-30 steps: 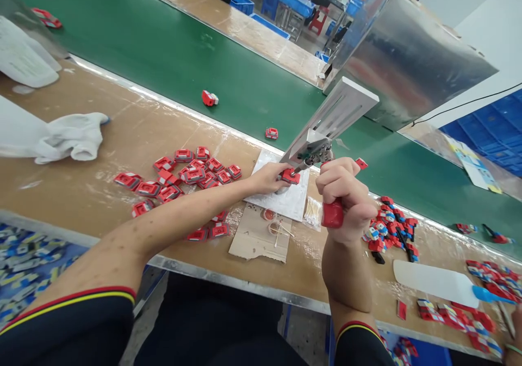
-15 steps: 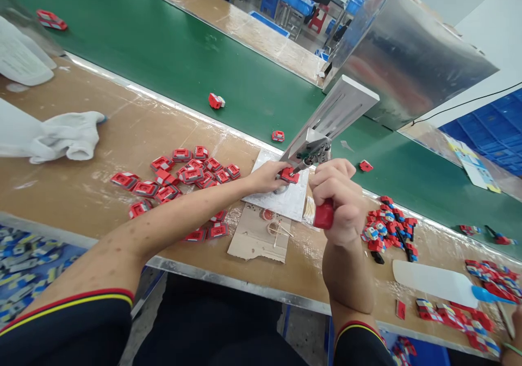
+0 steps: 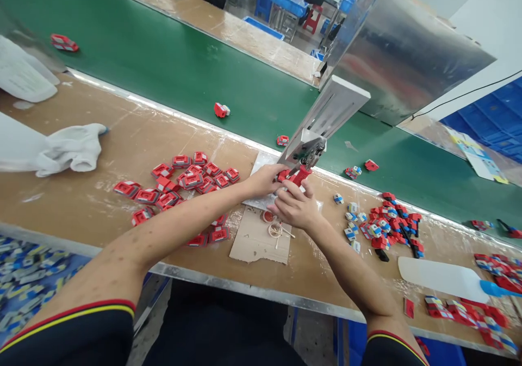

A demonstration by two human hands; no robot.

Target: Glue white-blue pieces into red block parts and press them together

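Note:
My left hand [image 3: 267, 181] pinches a red plastic toy part [image 3: 282, 175] at the foot of a metal hand press [image 3: 310, 147]. Just right of it, my right hand [image 3: 297, 205] has its fingers loosely stretched toward that part, the thumb raised beside the red press handle [image 3: 302, 174]. It is not wrapped round the handle; whether the fingertips touch the part is hidden. Under the press lies a pale plate [image 3: 261, 162]. In front of it, a piece of cardboard [image 3: 248, 241] bears small round cups [image 3: 274, 229] and cotton swabs.
Red toy parts [image 3: 191, 178] lie heaped at the left, near a white glove [image 3: 75, 146]. Red, blue and white pieces [image 3: 389, 222] are piled at the right, with a white bottle [image 3: 440, 276]. Behind runs a green conveyor belt [image 3: 171, 67] carrying scattered parts.
My right hand has let go of the red handle and moved left to the toy part. The handle now stands higher. Small blue-and-white pieces show at the right, where my arm was.

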